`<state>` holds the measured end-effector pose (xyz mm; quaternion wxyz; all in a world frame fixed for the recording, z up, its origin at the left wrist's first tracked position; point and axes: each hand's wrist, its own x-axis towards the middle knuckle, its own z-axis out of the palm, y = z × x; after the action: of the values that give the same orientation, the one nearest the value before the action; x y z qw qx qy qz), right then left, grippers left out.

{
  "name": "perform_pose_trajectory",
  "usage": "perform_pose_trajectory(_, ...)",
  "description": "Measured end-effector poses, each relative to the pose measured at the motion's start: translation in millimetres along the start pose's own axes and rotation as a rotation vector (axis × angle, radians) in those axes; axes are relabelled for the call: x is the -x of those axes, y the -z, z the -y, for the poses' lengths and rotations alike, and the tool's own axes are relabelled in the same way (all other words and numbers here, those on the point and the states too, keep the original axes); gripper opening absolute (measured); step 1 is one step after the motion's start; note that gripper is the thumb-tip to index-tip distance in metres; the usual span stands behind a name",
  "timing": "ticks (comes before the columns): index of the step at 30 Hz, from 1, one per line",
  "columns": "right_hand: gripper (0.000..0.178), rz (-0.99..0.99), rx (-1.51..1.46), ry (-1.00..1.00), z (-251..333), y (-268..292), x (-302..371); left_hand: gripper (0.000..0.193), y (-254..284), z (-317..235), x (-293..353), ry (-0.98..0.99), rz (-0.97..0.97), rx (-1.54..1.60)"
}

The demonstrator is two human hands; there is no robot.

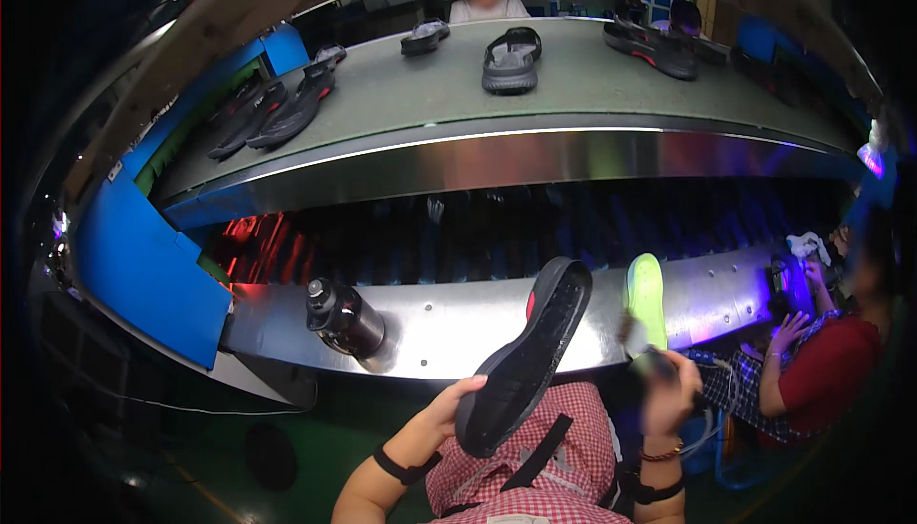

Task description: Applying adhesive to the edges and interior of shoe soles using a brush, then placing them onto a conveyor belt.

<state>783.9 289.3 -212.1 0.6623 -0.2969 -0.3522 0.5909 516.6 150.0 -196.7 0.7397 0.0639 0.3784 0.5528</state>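
Observation:
My left hand (447, 407) is closed on the heel end of a black shoe sole (528, 357). The sole slants up and to the right, its hollow inner face toward me and a red patch on its left edge. A bright yellow-green sole-shaped piece (647, 283) lies upright in view on the metal ledge, right of the black sole. My right hand (670, 396) is closed around a dark, motion-blurred brush-like tool (651, 360). That tool overlaps the lower end of the yellow-green piece; whether they touch cannot be made out.
A dark bottle (346, 319) stands on the metal ledge (430, 319) at left. Several black soles and sandal-like pieces (510, 64) lie on the green belt (420, 94) beyond. A co-worker (831, 362) sits at right, hands near the ledge; another person (485, 3) is behind the belt.

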Motion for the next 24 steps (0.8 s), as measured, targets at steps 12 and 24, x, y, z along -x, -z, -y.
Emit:
perform_pose_trajectory(12, 0.044, -0.233, 0.072, -0.083, -14.1, 40.2, -17.2, 0.076, -182.2, -206.8, -74.2, -0.754, 0.565, 0.219)
perform_pose_trajectory(24, 0.039, -0.218, -0.137, -0.356, -17.0, 81.8, -33.4, 0.063, -176.3, -231.9, -162.1, -1.291, -0.525, -1.142)
